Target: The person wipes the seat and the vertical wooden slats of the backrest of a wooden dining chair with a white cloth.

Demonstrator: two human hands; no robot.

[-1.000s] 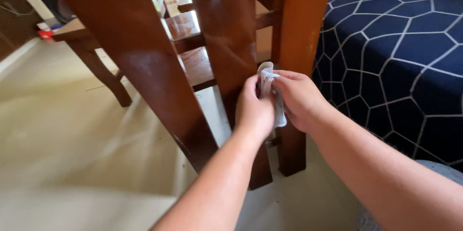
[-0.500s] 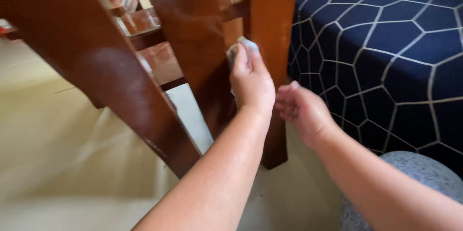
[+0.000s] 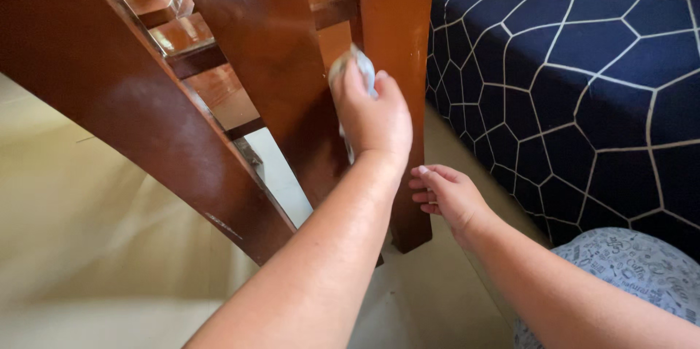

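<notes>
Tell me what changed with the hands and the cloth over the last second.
The right hand let go of the cloth and dropped lower, now open beside the wooden leg. The left hand alone kept the cloth and slid it up the slanted wooden slat. The wooden frame and the dark patterned cover stayed put.

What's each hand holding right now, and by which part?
The left hand holds a pale cloth bunched under its fingers, pressed against the wooden chair leg. The right hand holds nothing; it is loosely curled beside the corner post.
</notes>
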